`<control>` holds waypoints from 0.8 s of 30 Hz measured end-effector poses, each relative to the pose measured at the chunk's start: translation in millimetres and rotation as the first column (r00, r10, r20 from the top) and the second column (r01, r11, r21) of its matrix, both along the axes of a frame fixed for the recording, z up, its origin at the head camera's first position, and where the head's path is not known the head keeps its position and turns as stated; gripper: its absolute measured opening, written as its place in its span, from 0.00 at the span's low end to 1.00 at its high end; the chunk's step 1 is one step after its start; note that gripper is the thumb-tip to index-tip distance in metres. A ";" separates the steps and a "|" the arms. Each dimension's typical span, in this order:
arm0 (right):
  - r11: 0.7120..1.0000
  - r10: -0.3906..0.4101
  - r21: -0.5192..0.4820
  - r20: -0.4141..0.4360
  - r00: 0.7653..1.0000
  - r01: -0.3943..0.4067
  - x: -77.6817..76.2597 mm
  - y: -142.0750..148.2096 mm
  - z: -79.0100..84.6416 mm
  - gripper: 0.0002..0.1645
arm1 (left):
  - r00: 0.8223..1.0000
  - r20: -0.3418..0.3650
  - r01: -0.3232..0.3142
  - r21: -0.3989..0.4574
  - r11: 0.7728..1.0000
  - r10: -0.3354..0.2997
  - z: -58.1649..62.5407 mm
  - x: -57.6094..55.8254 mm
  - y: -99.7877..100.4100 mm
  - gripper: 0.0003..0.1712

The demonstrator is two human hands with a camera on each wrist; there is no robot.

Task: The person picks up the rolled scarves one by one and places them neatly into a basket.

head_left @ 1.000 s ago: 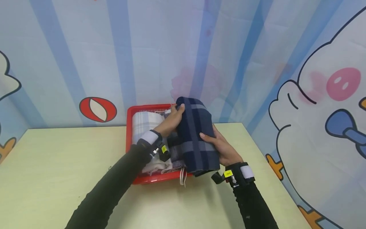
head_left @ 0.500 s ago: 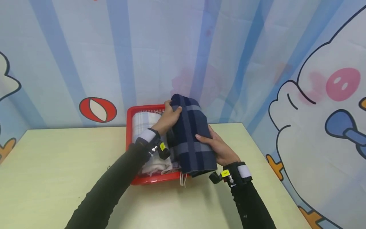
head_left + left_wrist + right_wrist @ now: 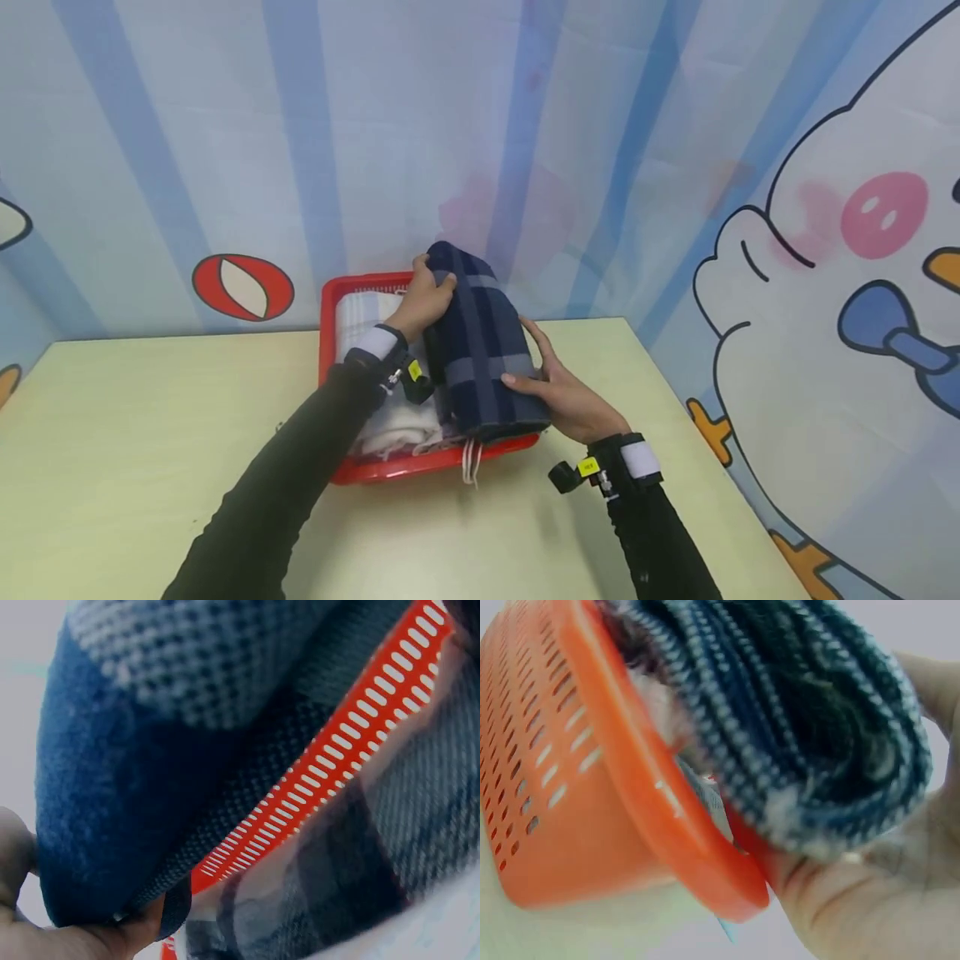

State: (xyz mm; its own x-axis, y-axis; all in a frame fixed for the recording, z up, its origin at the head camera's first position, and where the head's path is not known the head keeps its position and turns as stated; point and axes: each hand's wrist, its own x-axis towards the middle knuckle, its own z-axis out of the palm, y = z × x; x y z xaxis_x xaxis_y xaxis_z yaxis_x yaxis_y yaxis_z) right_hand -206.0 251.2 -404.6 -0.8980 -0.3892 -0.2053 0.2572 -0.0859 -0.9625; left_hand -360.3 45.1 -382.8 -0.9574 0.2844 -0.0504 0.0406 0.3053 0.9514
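A rolled navy plaid cloth (image 3: 483, 350) lies tilted over the right side of the red basket (image 3: 328, 350). My left hand (image 3: 422, 304) grips its far left end, thumb on top. At the near right end, my right hand (image 3: 573, 400) holds the roll's side, the thumb on top and the fingers spread along the edge. The right wrist view shows the roll's layered end (image 3: 817, 735) beside the basket rim (image 3: 664, 795). A white folded cloth (image 3: 401, 417) fills the basket's left part. More plaid fabric (image 3: 315, 862) lies below the roll in the left wrist view.
The basket stands on a pale yellow table (image 3: 172, 433), near its back edge. White tassels (image 3: 471, 461) hang over the basket's front rim. A printed blue striped curtain (image 3: 375, 150) rises behind, with a cartoon figure (image 3: 825, 333) at the right.
The navy roll has moved left and inward over the basket, and its near end has lowered towards the rim. Both hands moved with it; the right hand's fingers have spread apart.
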 end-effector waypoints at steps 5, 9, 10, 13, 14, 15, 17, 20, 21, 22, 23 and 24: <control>0.995 0.025 0.097 -0.046 0.999 -0.020 7.0 -3.2 -1.7 0.47 | 1.000 0.000 -0.008 -0.029 1.000 0.008 -4.8 -2.7 -3.9 0.41; 0.986 0.034 0.168 -0.060 0.998 -0.024 10.6 -8.1 -1.3 0.46 | 0.999 0.000 -0.035 -0.027 0.999 0.035 -7.4 -6.0 -6.2 0.41; 0.982 0.033 0.186 -0.060 0.998 -0.022 11.2 -9.4 -1.4 0.46 | 0.999 0.000 -0.041 -0.025 0.999 0.041 -8.2 -7.0 -6.9 0.41; 0.962 0.040 0.271 -0.072 0.997 -0.019 13.3 -13.1 -1.9 0.45 | 0.998 0.004 -0.055 -0.021 0.998 0.055 -11.4 -10.0 -9.7 0.41; 0.953 0.040 0.304 -0.079 0.996 -0.014 14.1 -13.9 -2.2 0.44 | 0.999 0.006 -0.054 -0.023 0.998 0.054 -12.5 -10.8 -10.8 0.41; 0.942 0.042 0.335 -0.086 0.995 -0.011 14.9 -14.5 -2.4 0.43 | 0.999 0.007 -0.051 -0.029 0.998 0.051 -13.7 -11.9 -11.8 0.41; 0.915 0.053 0.403 -0.106 0.993 -0.006 16.5 -15.2 -2.6 0.40 | 0.999 0.004 -0.044 -0.051 0.998 0.045 -15.5 -13.4 -13.5 0.41; 0.886 0.070 0.464 -0.132 0.989 0.000 18.3 -16.3 -1.4 0.37 | 1.000 -0.010 -0.028 -0.096 0.995 0.028 -17.0 -14.9 -15.1 0.41; 0.880 0.075 0.476 -0.140 0.987 0.000 18.7 -16.8 -0.9 0.37 | 1.000 -0.019 -0.025 -0.112 0.993 0.023 -17.2 -15.2 -15.6 0.41; 0.874 0.080 0.487 -0.145 0.986 0.001 19.1 -17.4 -0.2 0.37 | 1.000 -0.023 -0.021 -0.125 0.992 0.018 -17.3 -15.3 -16.0 0.41; 0.868 0.083 0.496 -0.148 0.985 0.002 19.6 -18.2 0.6 0.37 | 1.000 -0.027 -0.016 -0.137 0.990 0.013 -17.7 -15.4 -16.4 0.41; 0.863 0.084 0.505 -0.151 0.985 0.004 20.0 -18.9 1.1 0.37 | 1.000 -0.028 -0.013 -0.147 0.989 0.009 -17.9 -15.5 -17.1 0.41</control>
State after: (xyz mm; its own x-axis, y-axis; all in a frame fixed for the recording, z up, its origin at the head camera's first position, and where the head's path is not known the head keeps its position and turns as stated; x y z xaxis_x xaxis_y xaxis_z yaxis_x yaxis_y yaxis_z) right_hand -186.0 232.3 -403.5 -0.9215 -0.3090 -0.2352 0.0865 0.4273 -0.9000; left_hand -375.8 28.1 -400.7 -0.9619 0.2657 -0.0643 0.0623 0.4422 0.8947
